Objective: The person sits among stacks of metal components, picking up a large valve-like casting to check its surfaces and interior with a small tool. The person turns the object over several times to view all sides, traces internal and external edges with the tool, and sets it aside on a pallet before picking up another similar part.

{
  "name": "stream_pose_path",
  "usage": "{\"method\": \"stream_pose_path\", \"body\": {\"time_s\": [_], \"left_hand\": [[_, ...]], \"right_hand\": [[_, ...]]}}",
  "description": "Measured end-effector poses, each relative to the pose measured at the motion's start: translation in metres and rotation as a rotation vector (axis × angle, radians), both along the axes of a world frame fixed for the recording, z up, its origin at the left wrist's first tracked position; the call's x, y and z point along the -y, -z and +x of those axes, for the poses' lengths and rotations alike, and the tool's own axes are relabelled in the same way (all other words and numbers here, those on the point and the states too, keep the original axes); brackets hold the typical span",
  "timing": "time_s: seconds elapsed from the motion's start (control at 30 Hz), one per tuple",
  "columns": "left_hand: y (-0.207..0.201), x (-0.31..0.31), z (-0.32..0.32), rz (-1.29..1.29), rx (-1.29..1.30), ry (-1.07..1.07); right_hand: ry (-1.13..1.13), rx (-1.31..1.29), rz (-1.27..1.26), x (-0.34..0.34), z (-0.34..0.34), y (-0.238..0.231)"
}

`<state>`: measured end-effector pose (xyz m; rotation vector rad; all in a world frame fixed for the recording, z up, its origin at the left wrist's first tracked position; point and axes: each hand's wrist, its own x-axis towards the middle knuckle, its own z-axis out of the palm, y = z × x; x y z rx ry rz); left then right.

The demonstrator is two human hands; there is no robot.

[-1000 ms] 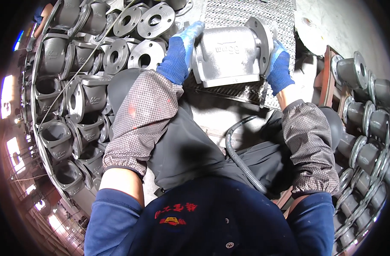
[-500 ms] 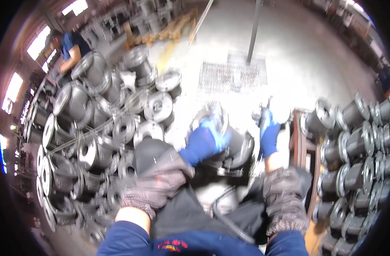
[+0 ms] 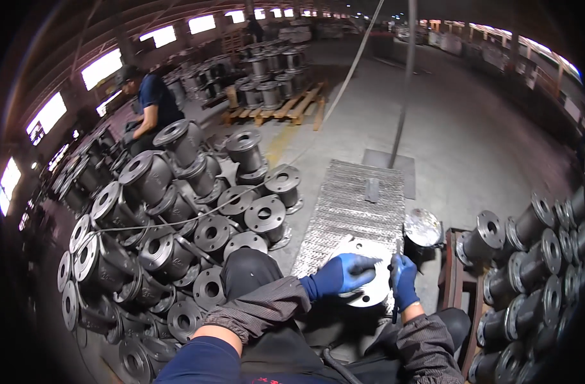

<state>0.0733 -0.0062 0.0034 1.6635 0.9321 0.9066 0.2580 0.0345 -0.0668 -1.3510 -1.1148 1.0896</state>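
In front of me a grey flanged casting [image 3: 367, 248] shows its bright round flange face with bolt holes. My left hand [image 3: 345, 275], in a blue glove, grips this flange from the left, fingers bent over its middle. Just right of the flange, my right hand [image 3: 404, 278], also gloved in blue, is closed around a dark slim tool [image 3: 395, 308] held roughly upright beside the rim. The tool's exact kind is unclear. Under and beyond the casting lies a ribbed metal work surface [image 3: 343, 205], with a small grey block [image 3: 372, 191] on it.
Flanged castings [image 3: 265, 214] are piled on my left, with a thin cable across them. More stand stacked at right beside a brown metal frame [image 3: 454, 281]. A round-topped piece [image 3: 423, 227] sits near that frame. Another person [image 3: 153, 105] works far left, near a loaded pallet [image 3: 286, 114].
My view has tipped up. The casting now shows its flange face upward, with my left hand across it. My right hand and its tool have come close to the rim.
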Motion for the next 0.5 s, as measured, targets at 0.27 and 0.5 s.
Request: {"method": "stream_pose_path", "body": {"time_s": [0.27,0.5], "left_hand": [[0.053,-0.021,-0.052,-0.631,0.203,-0.384],[0.060,-0.007,-0.089,-0.266,0.112,-0.537]], "right_hand": [[0.044,-0.296,0.017,-0.003,-0.025,-0.009],[-0.134,-0.073,0.197,-0.007,-0.050,0.000]]}}
